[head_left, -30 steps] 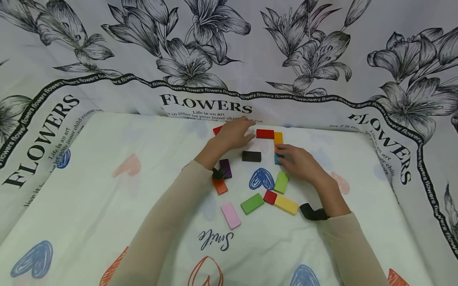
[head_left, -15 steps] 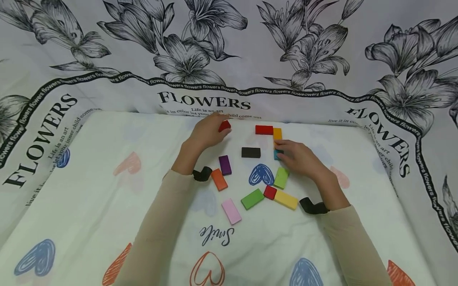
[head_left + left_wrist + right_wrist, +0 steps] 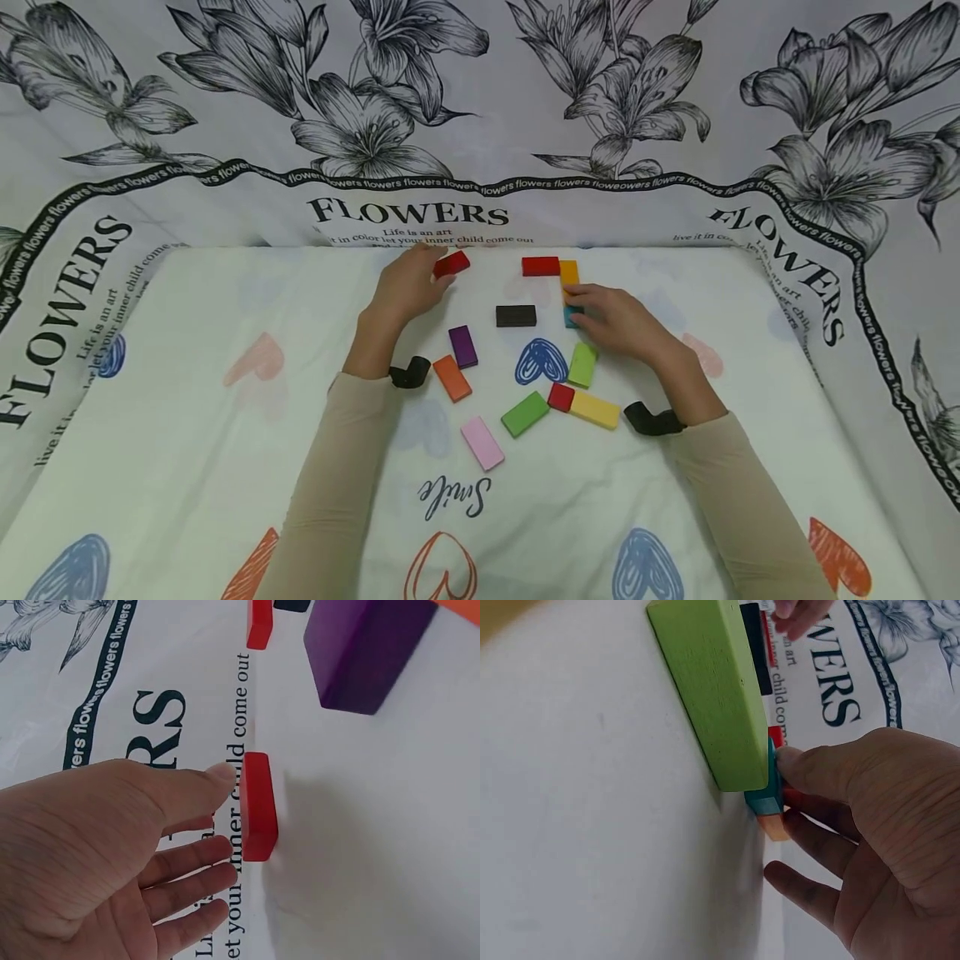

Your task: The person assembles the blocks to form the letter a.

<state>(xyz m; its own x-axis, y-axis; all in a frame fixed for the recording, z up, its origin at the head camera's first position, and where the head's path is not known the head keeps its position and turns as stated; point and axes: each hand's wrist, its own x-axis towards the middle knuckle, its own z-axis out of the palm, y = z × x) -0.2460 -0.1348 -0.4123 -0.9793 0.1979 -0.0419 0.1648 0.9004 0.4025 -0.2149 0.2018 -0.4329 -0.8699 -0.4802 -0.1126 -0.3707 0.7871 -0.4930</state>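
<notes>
My left hand (image 3: 405,287) is beside a red block (image 3: 452,264) at the far side of the cloth. In the left wrist view the fingers are loosely extended and the thumb tip (image 3: 223,774) lies close to that block; contact is unclear. My right hand (image 3: 622,321) pinches a blue block (image 3: 573,317) between thumb and fingers, partly covering it. The blue block's end meets a yellow-orange block (image 3: 569,273), whose far end adjoins another red block (image 3: 541,266). A light green block (image 3: 712,697) stands large in front in the right wrist view.
On the cloth (image 3: 187,433) lie black (image 3: 516,316), purple (image 3: 462,347), orange (image 3: 452,378), pink (image 3: 482,443), green (image 3: 525,414) and yellow (image 3: 595,410) blocks. A small red block (image 3: 561,397) touches the yellow one. Black straps (image 3: 652,419) are at both wrists.
My left hand has moved left from the middle of the far edge. The far-left red block is now turned and more exposed. My right hand stays at the blue block.
</notes>
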